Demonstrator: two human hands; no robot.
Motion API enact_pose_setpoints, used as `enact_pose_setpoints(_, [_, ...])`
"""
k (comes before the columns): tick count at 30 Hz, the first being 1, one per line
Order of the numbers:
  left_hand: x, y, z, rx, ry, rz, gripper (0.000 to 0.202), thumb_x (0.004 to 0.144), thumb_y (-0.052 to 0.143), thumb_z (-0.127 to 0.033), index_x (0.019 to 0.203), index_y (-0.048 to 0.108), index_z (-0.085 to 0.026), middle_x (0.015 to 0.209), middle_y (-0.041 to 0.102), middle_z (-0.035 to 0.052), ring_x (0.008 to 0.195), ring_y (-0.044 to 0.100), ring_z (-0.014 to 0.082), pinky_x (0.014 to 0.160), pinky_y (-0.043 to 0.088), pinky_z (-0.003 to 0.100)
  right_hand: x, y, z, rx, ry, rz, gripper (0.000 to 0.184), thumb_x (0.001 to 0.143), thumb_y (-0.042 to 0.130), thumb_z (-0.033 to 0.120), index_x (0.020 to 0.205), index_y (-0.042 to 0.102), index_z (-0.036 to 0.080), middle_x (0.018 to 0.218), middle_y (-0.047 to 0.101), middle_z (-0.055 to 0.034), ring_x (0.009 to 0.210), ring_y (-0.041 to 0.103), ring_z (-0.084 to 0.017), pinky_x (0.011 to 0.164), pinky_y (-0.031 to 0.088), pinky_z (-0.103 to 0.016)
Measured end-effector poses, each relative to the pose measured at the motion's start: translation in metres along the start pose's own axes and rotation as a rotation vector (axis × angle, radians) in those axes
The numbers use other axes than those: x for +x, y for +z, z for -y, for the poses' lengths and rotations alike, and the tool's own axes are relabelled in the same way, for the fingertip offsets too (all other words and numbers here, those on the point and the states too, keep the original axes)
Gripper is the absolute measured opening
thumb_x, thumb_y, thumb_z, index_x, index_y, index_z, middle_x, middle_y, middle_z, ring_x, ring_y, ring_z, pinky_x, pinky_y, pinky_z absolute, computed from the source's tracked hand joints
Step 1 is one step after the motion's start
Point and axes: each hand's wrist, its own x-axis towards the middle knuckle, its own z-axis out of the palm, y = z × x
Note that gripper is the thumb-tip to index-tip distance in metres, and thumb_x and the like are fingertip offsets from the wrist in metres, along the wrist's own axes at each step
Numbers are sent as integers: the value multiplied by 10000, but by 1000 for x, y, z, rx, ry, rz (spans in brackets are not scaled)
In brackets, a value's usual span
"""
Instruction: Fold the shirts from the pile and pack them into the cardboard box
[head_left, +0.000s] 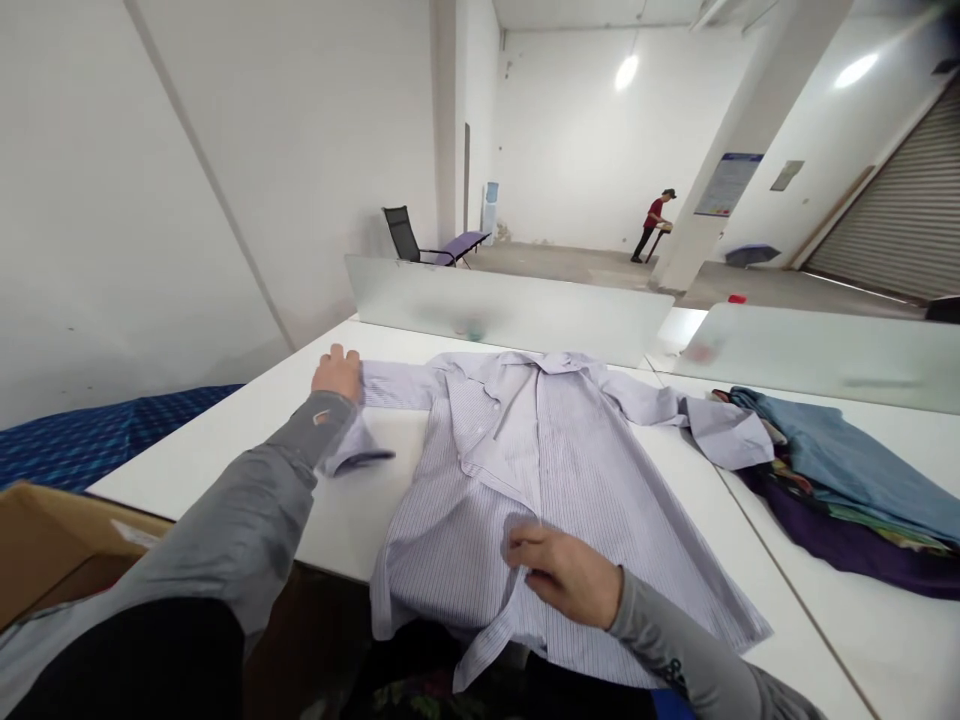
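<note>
A pale lilac striped shirt [570, 470] lies face up on the white table [847, 630], collar toward the far side and both sleeves spread out. My left hand [339, 374] is stretched far out and rests closed on the shirt's left sleeve near its fold. My right hand [566, 572] lies on the shirt's lower front near the hem, its fingers curled and pinching the placket fabric.
A pile of folded clothes [847, 480], blue, purple and patterned, sits at the right on the table. Frosted glass dividers [517, 305] line the far edge. A cardboard box [52, 540] stands at lower left. A person in red [654, 224] stands far back in the room.
</note>
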Motion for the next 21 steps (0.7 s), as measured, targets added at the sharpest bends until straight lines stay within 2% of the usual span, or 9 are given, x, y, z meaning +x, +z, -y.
enact_pose_setpoints(1, [8, -2, -4, -7, 1, -18, 332, 937, 293, -67, 1199, 487, -2, 1269, 408, 224, 1175, 468, 347, 913, 408, 416, 2, -8, -7, 21, 1, -28, 317, 792, 492, 66, 1015, 670, 204, 1068, 656, -60, 965, 620, -179, 859, 502, -301])
enact_pose_setpoints(3, [17, 2, -26, -43, 53, -4, 295, 966, 339, -156, 1165, 515, -29, 1242, 450, 196, 1160, 488, 313, 938, 398, 386, 8, -26, -32, 6, 92, -167, 243, 850, 489, 148, 1004, 668, 204, 1001, 680, -50, 849, 630, -163, 799, 505, -291])
enact_pose_setpoints(6, [16, 22, -83, -135, 177, 65, 284, 967, 427, -326, 1084, 569, -111, 1160, 542, 160, 1070, 565, 260, 930, 410, 337, 20, -51, -90, -159, 333, -397, 230, 858, 491, 219, 1002, 668, 185, 977, 682, -62, 719, 608, -151, 753, 498, -300])
enact_pose_setpoints(9, [10, 50, -146, -198, 251, 118, 375, 946, 456, -461, 1072, 576, -129, 1121, 595, 158, 1088, 576, 270, 938, 409, 336, 27, -58, -148, -296, 379, -502, 241, 850, 482, 208, 984, 679, 171, 1011, 661, -85, 851, 626, -183, 813, 491, -316])
enact_pose_setpoints(11, [10, 68, -182, -223, 250, 147, 459, 929, 461, -522, 1102, 564, -110, 1120, 614, 180, 1099, 581, 291, 937, 412, 351, 28, -54, -172, -326, 352, -559, 249, 874, 464, 218, 989, 680, 171, 1037, 641, -92, 923, 622, -195, 836, 491, -323])
enact_pose_setpoints(14, [18, 92, -218, -248, 203, 202, 532, 891, 530, -528, 1150, 543, -64, 1142, 620, 228, 1104, 589, 326, 912, 433, 373, 24, -47, -185, -329, 315, -586, 257, 899, 445, 218, 1017, 670, 175, 1052, 620, -94, 948, 618, -195, 850, 493, -321])
enact_pose_setpoints(18, [43, 114, -238, -280, 96, 266, 375, 897, 577, -305, 1133, 564, -15, 1115, 625, 278, 1087, 607, 343, 871, 463, 399, 20, -45, -183, -279, 281, -561, 248, 900, 442, 186, 1021, 657, 168, 1055, 614, -95, 965, 615, -195, 862, 493, -314])
enact_pose_setpoints(21, [73, 114, -244, -342, 82, 266, 281, 927, 552, -256, 1120, 596, -56, 1116, 638, 205, 1069, 617, 288, 882, 486, 416, 21, -46, -183, -255, 306, -561, 243, 899, 442, 171, 1016, 654, 178, 1068, 610, -85, 960, 612, -190, 856, 492, -308])
